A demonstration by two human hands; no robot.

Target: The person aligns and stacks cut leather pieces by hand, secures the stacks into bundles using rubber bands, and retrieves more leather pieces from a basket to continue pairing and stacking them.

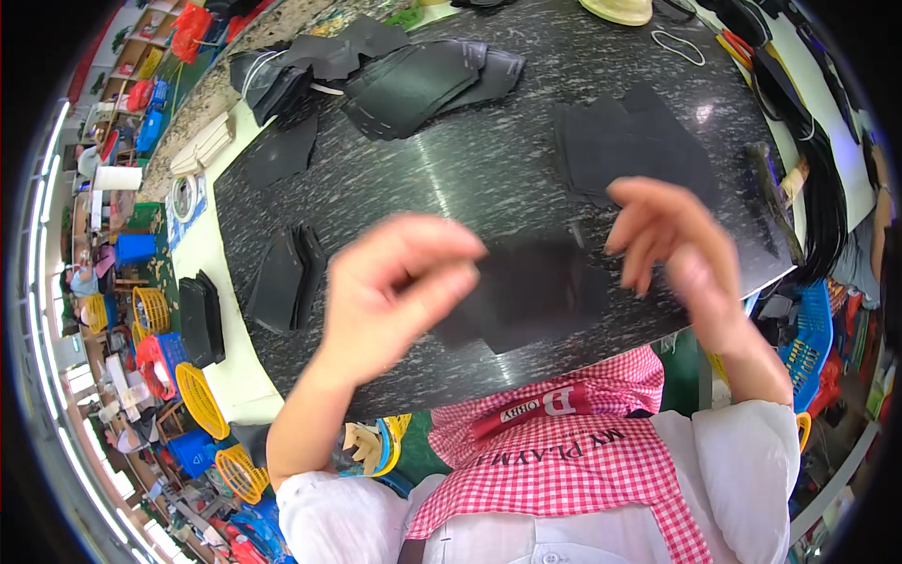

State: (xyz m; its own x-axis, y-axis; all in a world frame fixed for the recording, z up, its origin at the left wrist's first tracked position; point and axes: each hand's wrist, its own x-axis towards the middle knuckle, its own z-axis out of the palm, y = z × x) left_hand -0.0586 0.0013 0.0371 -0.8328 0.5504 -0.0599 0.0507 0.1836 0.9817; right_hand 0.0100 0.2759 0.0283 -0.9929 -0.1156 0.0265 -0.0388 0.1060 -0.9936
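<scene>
My left hand (395, 287) has thumb and forefinger pinched at the left edge of a black leather-like piece (531, 291). This piece is smeared by motion and hangs low over the near part of the dark tabletop. To its right, my right hand (672, 235) is raised with fingers apart and nothing in them, somewhat blurred. Just beyond that hand lies a stack of black cut pieces (629, 141). Under the held piece, the edges of other dark material show, but I cannot tell how many layers there are.
More black cut pieces (413, 89) lie at the back, and folded ones (287, 277) at the left. A tape roll (185, 199) sits on the pale left edge. Long black strips (822, 188) hang at the right. Yellow baskets (200, 399) stand left below the table.
</scene>
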